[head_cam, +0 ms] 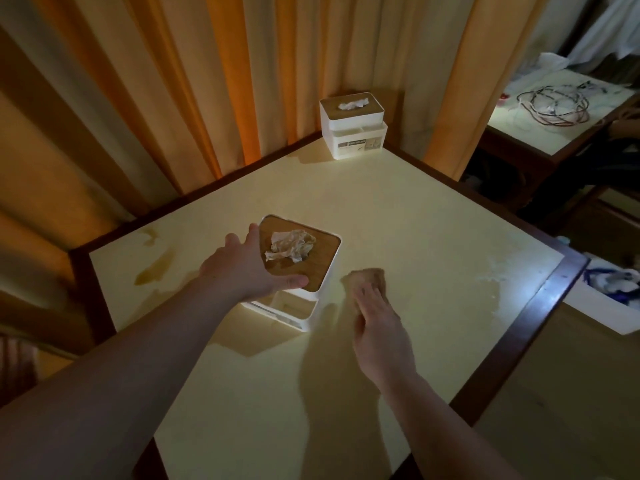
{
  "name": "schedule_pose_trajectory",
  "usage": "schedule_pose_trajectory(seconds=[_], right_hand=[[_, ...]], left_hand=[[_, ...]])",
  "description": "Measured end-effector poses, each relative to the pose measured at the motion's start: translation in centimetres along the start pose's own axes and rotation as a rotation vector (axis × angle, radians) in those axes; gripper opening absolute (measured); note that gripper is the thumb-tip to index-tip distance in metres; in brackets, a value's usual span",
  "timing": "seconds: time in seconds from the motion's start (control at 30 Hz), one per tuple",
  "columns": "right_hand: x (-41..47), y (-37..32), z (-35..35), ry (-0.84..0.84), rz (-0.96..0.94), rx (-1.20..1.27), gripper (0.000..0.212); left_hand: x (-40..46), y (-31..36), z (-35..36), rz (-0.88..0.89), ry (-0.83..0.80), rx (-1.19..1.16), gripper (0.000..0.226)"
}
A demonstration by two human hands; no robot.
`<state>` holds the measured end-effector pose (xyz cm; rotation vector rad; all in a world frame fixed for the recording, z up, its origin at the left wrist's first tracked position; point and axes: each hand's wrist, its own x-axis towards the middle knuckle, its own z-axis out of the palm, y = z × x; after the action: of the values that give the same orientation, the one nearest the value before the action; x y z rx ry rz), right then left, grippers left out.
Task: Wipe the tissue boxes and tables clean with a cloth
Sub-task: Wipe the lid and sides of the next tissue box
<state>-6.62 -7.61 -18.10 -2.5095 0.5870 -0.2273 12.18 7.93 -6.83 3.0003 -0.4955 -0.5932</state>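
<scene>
Pale yellow laminate surface (398,216), smooth, square w/ dark wood edging, seen corner-on. Brownish smear stains (152,268) near its left edge; whitish powdery residue (495,282) near the right edge.

Near tissue box (294,282): white plastic, rounded corners, flat wood-grain lid w/ a crumpled tissue (289,245) poking up through the centre. Open side compartment on the box's near face; contents not clear. Left hand (242,268) grips the lid: fingers spread wide over the far-left edge, thumb curled onto the near edge of the wood top.

Cloth (367,277): small, tan-brown, soft, bunched, lying flat on the surface just right of the near box. Right hand (377,323) presses on it w/ straight fingers, palm down; grip flat, not curled round the cloth. Fingertips blurred.

Far tissue box (353,128): same type, white, pale lid, white tissue showing on top, printed label on its front, compartments along one side. Sits at the far corner of the surface, well apart from the hands.

Behind: orange/cream pleated curtains (173,81). Right: second surface (554,109) carrying coiled cables (557,103).
</scene>
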Motion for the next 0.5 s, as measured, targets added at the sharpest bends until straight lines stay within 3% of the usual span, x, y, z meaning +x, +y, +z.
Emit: schedule_pose_trajectory(seconds=[0.1, 0.23, 0.4, 0.5], right_hand=[[-0.7, 1.5, 1.0, -0.176, -0.089, -0.215, 0.069], [-0.8, 1.5, 0.9, -0.254, -0.079, -0.321, 0.076], [0.2, 0.4, -0.4, -0.361, -0.004, -0.246, 0.078], [0.4, -1.4, -2.3, -0.335, 0.038, -0.11, 0.077]], left_hand=[[-0.5, 0.1, 0.4, -0.026, 0.016, -0.01, 0.157], [-1.3, -0.1, 0.9, -0.066, 0.041, -0.052, 0.153], [-2.7, -0.4, 1.3, -0.11, 0.05, -0.095, 0.15], [-4.1, -1.0, 1.4, -0.124, 0.04, -0.175, 0.149]])
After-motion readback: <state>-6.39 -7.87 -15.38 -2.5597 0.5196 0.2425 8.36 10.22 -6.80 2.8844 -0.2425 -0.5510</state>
